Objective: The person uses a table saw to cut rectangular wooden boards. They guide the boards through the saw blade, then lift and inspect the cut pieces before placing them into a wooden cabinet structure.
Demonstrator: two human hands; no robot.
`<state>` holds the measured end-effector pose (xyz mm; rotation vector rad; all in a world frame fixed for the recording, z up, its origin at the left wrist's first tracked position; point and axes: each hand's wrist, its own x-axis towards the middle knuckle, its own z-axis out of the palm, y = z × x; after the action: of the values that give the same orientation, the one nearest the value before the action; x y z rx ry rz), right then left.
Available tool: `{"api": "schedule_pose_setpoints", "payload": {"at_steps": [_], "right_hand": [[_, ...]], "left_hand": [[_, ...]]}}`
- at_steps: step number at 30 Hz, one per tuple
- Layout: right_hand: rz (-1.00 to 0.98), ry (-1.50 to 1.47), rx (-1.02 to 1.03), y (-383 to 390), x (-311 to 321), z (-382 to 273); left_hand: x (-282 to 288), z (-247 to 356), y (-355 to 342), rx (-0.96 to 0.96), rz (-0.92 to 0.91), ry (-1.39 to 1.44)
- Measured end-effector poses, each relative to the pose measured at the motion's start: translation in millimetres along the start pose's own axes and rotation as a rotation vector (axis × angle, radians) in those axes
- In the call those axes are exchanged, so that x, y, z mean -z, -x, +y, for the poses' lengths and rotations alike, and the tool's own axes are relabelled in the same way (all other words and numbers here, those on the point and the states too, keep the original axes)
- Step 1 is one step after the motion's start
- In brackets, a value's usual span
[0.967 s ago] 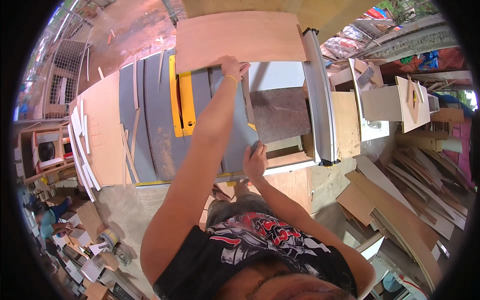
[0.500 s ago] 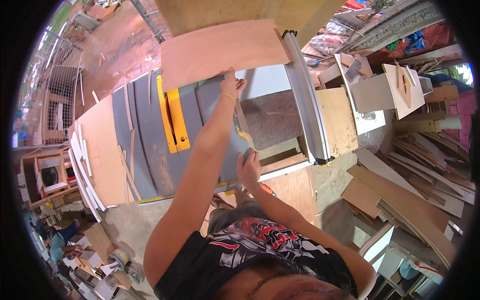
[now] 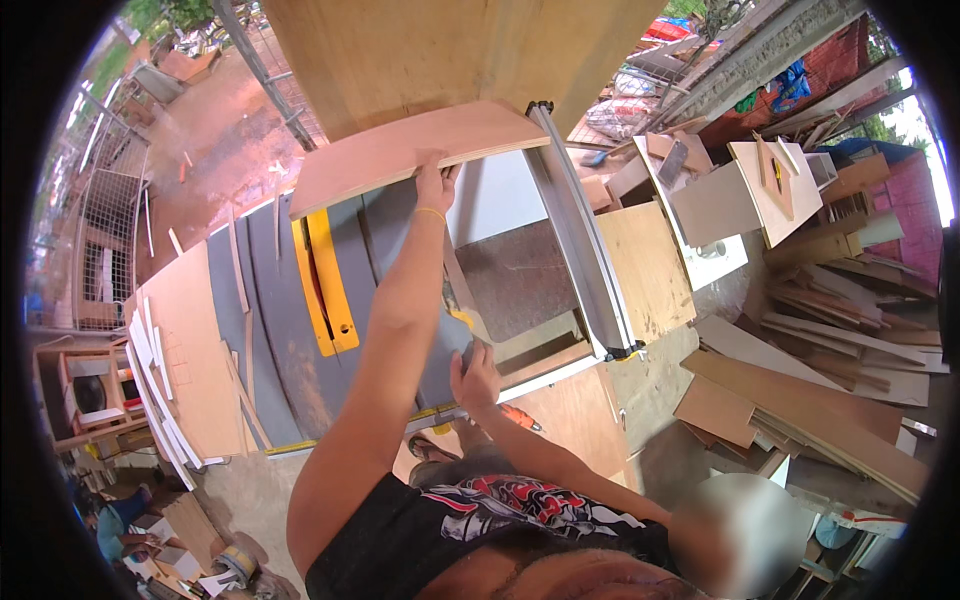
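Note:
My left hand point(image 3: 435, 188) is closed on the near edge of a plywood panel point(image 3: 410, 148) at the far side of a table saw point(image 3: 385, 310). The panel's near edge shows its layered thickness and looks raised; it covers the far end of the yellow throat plate point(image 3: 324, 285). The blade slot runs along that plate. My right hand point(image 3: 474, 377) is at the saw table's near right corner, fingers curled over the edge. To the right of the panel runs a long metal rip fence point(image 3: 590, 235).
Thin wood strips point(image 3: 243, 385) lie on the saw's left side, white strips point(image 3: 160, 375) beyond them. A big plywood sheet point(image 3: 430, 50) stands beyond the saw. Stacked offcuts point(image 3: 790, 420) fill the right. An orange tool point(image 3: 520, 418) is below the near edge. Another person point(image 3: 118, 530) works at lower left.
The panel's near edge has risen and the panel has shifted left over the throat plate's far end, with my left hand on it. My right hand stays at the table edge. The view has shifted.

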<state>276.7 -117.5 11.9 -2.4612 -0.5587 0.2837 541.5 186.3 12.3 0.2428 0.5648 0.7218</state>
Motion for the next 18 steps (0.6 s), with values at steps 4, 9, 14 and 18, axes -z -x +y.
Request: {"api": "schedule_pose_setpoints", "payload": {"at_steps": [4,9,14,18], "right_hand": [[0.014,0.017,-0.003,-0.8,-1.3,0.2],[0.050,-0.002,0.056,1.1,-2.7,-3.5],[0.011,0.049,-0.002,-0.1,-2.0,-0.4],[0.012,0.059,-0.053,4.4,0.9,-13.8]], "left_hand": [[-20.6,27.3,-14.9,-0.006,0.017,-0.044],[-33.8,68.7,4.2,-0.075,-0.055,-0.079],[-71.5,117.2,117.8,-0.165,-0.235,-0.161],[-58.3,193.9,247.0,-0.212,-0.348,-0.226]]}}
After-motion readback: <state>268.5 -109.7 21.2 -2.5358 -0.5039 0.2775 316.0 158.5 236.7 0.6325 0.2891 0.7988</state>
